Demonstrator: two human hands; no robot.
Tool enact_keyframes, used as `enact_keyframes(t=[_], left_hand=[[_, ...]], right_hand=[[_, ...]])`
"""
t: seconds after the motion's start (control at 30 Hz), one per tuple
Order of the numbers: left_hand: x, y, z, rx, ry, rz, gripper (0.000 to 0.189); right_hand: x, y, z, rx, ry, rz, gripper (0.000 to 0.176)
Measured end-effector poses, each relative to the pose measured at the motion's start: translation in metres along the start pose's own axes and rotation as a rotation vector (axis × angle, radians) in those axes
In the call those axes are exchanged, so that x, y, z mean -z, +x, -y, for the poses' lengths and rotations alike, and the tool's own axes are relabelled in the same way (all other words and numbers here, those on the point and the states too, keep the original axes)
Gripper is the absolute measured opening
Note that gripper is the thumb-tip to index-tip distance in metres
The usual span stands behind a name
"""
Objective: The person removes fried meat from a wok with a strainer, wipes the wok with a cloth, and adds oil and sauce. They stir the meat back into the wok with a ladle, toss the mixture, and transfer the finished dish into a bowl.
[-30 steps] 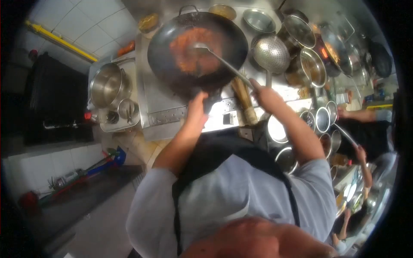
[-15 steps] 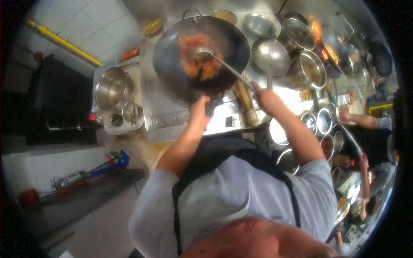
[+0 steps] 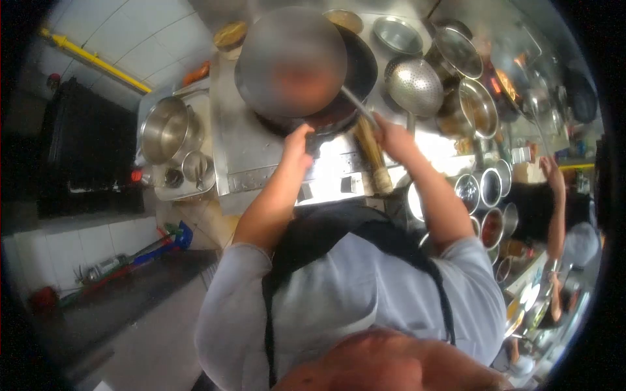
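Observation:
My left hand [image 3: 298, 148] is closed around the dark handle at the near side of a wok [image 3: 257, 55]. The wok is smeared by motion and haze, and appears lifted and shifted left above a dark round pan or burner rim [image 3: 362, 55]. Inside it, reddish-orange food [image 3: 303, 85] shows only as a blur. My right hand [image 3: 392, 138] grips the metal handle of a ladle [image 3: 357, 101], which slants up and left to the wok; its bowl cannot be made out. Just left of my right hand lies a bamboo wok brush [image 3: 373, 156].
A perforated skimmer [image 3: 415, 88] and metal pots [image 3: 479, 107] stand to the right, with several seasoning containers [image 3: 467, 189] nearer me. At left, a steel pot [image 3: 163, 130] sits on a tray. Another person's arm [image 3: 556, 208] reaches in at the far right, near flames.
The wok has risen and shifted left, blurring with its food. My left hand has moved slightly left and up, my right hand slightly left. The other person's arm has also moved.

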State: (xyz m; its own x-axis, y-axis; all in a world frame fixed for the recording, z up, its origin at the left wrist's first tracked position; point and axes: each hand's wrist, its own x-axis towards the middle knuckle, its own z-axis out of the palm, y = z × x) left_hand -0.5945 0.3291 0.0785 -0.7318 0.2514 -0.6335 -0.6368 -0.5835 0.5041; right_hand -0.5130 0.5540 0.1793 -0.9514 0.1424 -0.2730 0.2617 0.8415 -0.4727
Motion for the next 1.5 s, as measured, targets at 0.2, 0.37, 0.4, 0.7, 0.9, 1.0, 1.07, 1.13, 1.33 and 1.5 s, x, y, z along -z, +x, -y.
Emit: enact_keyframes(t=[0.2, 0.37, 0.4, 0.7, 0.9, 1.0, 1.07, 1.13, 1.33, 1.5], left_hand=[[0.003, 0.003, 0.002, 0.028, -0.043, 0.003, 0.009], [0.009, 0.011, 0.006, -0.082, 0.088, 0.026, 0.009], [0.006, 0.013, 0.005, 0.030, -0.036, -0.051, 0.009], [0.017, 0.029, 0.013, 0.103, -0.120, 0.064, 0.023], [-0.001, 0.005, 0.001, 0.110, -0.068, -0.010, 0.017], [-0.009, -0.005, -0.008, 0.079, -0.025, -0.028, 0.016], [-0.007, 0.000, -0.007, 0.077, -0.031, -0.032, 0.015], [-0.005, 0.002, -0.003, 0.084, -0.034, -0.032, 0.014], [-0.019, -0.013, -0.007, 0.063, -0.056, -0.057, 0.013], [-0.005, 0.007, -0.001, 0.098, 0.000, -0.017, 0.012]], right_hand=[[-0.013, 0.000, 0.007, 0.025, -0.163, 0.088, 0.055], [0.013, -0.019, -0.013, 0.080, -0.189, 0.088, 0.058], [0.019, -0.015, -0.019, 0.085, -0.192, 0.087, 0.058], [-0.004, 0.030, -0.018, -0.002, -0.138, 0.008, 0.052], [-0.011, 0.024, 0.006, 0.029, -0.146, 0.166, 0.056], [0.010, 0.012, -0.007, 0.117, -0.072, 0.120, 0.055], [0.012, 0.004, -0.018, 0.124, -0.165, 0.090, 0.055], [0.005, 0.001, -0.030, -0.041, -0.191, 0.072, 0.056], [-0.004, -0.001, -0.016, -0.115, -0.154, 0.010, 0.056], [0.017, -0.006, 0.002, 0.036, 0.019, 0.123, 0.048]])
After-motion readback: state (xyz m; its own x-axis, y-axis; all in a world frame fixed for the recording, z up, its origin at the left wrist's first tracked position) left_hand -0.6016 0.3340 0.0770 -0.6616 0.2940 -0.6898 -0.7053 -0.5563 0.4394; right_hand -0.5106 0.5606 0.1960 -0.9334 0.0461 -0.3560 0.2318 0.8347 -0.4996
